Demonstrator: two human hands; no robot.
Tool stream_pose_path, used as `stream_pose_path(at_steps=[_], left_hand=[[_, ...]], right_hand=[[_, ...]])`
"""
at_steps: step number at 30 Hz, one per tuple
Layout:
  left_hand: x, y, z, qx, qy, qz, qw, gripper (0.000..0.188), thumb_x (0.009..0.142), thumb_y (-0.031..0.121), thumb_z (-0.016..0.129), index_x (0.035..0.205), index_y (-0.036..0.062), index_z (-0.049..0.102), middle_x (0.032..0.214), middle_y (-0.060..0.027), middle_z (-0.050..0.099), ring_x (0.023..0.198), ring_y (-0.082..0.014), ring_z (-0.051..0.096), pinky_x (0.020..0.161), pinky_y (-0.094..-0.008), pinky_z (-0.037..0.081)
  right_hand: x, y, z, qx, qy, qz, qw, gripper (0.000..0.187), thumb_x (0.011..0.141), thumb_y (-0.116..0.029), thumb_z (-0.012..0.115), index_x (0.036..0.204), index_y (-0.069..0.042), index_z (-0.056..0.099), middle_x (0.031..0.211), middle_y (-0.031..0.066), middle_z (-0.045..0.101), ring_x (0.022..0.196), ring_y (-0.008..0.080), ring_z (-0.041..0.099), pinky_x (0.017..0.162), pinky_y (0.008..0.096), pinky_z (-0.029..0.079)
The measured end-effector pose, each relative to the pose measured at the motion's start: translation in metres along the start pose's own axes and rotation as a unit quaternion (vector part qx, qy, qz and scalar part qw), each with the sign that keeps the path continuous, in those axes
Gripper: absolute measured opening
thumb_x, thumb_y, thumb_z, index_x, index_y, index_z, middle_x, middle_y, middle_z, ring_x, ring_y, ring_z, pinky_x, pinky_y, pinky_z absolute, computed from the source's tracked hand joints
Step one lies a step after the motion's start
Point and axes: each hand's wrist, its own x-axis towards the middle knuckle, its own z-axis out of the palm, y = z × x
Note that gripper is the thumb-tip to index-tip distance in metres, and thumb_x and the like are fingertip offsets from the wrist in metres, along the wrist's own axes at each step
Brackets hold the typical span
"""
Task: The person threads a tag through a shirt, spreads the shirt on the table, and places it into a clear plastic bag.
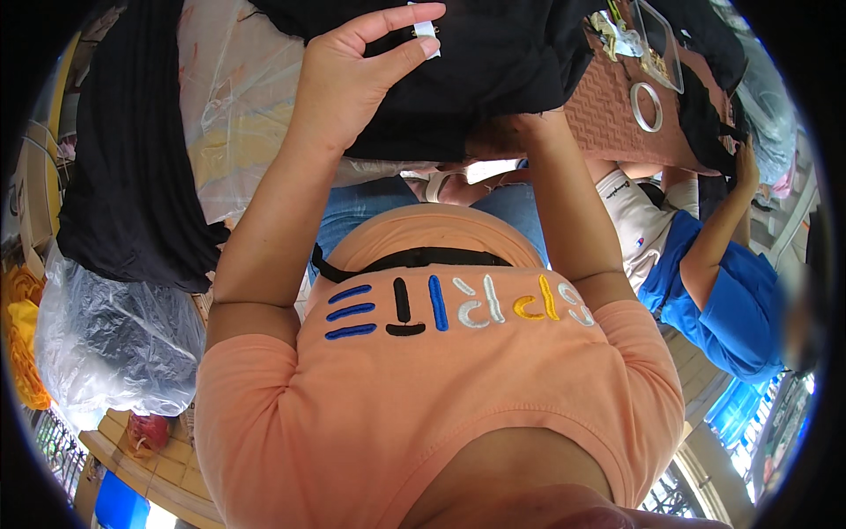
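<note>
My left hand [357, 66] is raised over a black cloth [493, 66], its thumb and index finger closed around a small white strip [426, 30]. Tiny gold-coloured bits show at the sides of the strip; I cannot make out exactly what they are. The black cloth, which looks like a garment, lies spread over the table edge in front of me. My right hand [504, 137] reaches in beneath the cloth's near right part. Its fingers are covered by the cloth, so their grip is hidden.
On the brown textured table cover [595, 110] at right lie a white ring-shaped roll [646, 107] and a clear plastic box [661, 44] with small pieces inside. A co-worker in a blue shirt [705, 291] sits at right. Black fabric [132, 150] and a plastic bag [115, 335] are left.
</note>
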Motion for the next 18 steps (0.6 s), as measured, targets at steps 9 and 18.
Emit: stream_pose_path(at_steps=[9, 18], left_hand=[[-0.0031, 0.0061, 0.0015, 0.025, -0.008, 0.010, 1.000, 0.031, 0.085, 0.000, 0.068, 0.116, -0.0004, 0.066, 0.106, -0.0057, 0.068, 0.094, -0.0093, 0.061, 0.086, -0.0221, 0.048], [-0.0007, 0.0067, 0.0035, 0.010, -0.036, -0.009, 0.999, 0.040, 0.084, 0.000, 0.068, 0.123, 0.0009, 0.061, 0.111, -0.0087, 0.066, 0.100, -0.0125, 0.061, 0.089, -0.0241, 0.047]], right_hand=[[0.0056, 0.0018, 0.0025, -0.022, 0.014, -0.020, 0.999, 0.038, 0.095, -0.023, 0.054, 0.128, -0.004, 0.054, 0.124, 0.0120, 0.060, 0.112, 0.0205, 0.058, 0.096, 0.0328, 0.046], [0.0075, 0.0067, 0.0018, -0.032, 0.034, -0.049, 0.998, 0.036, 0.094, -0.023, 0.054, 0.125, -0.005, 0.056, 0.121, 0.0128, 0.061, 0.110, 0.0210, 0.059, 0.094, 0.0330, 0.047]])
